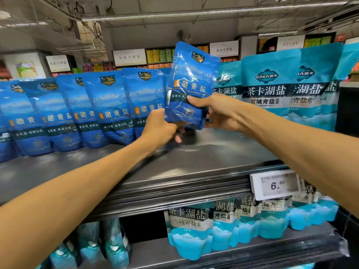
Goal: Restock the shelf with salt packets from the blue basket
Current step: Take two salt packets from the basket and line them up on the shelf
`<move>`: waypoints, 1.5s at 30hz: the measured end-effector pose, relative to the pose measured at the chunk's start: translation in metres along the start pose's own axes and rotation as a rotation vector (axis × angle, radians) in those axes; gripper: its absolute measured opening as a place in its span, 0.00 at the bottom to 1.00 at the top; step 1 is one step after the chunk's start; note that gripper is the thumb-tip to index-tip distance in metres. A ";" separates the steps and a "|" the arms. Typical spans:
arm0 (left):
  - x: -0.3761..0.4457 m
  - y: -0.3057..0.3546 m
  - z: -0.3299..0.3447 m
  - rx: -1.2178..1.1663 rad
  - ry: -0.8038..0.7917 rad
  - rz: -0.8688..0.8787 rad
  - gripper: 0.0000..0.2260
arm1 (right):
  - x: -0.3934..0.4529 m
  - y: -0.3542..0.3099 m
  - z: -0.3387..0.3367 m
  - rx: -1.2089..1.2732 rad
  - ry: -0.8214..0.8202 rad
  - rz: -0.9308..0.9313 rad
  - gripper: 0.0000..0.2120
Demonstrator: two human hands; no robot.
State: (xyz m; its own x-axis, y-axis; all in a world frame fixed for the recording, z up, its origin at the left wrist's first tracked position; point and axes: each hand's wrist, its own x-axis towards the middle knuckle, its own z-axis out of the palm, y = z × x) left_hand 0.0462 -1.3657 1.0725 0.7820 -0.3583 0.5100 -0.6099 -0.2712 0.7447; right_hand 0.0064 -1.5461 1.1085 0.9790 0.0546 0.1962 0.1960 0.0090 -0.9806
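Above the shelf (pixel 174 167), both hands' fingers (pixel 196 100) pinch the salt packet (pixel 191 86) (upright).

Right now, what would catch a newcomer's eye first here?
Both hands, left hand and right hand, hold one dark blue salt packet upright above the grey shelf. It hangs between a leaning row of matching packets on the left and turquoise packets on the right.

View: single head-worn wide-angle camera
Facing: forward and slightly down at the shelf (pixel 194 171)
Nearness: close, within arm's reach of the shelf edge
Framing: ceiling at top, lower shelf (pixel 252 247) at bottom
Shared: no second view
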 end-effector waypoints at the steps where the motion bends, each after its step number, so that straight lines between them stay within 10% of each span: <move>1: 0.000 0.000 -0.001 -0.037 -0.027 -0.014 0.07 | 0.000 0.000 -0.004 -0.038 0.006 -0.008 0.09; 10: 0.007 -0.005 -0.015 0.046 -0.298 -0.152 0.13 | 0.011 0.008 -0.016 -0.276 0.096 -0.029 0.10; 23: 0.026 0.005 -0.005 0.859 -0.081 0.022 0.24 | 0.037 0.024 -0.019 -0.333 0.121 -0.077 0.12; 45: -0.001 0.003 -0.035 0.834 -0.074 -0.059 0.18 | 0.040 0.025 0.002 -0.481 0.243 0.026 0.20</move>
State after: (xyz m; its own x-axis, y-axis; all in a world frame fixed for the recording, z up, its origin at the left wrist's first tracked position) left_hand 0.0483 -1.3348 1.0891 0.8227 -0.3728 0.4292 -0.4865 -0.8523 0.1921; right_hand 0.0498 -1.5420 1.0922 0.9573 -0.1845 0.2224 0.1186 -0.4510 -0.8846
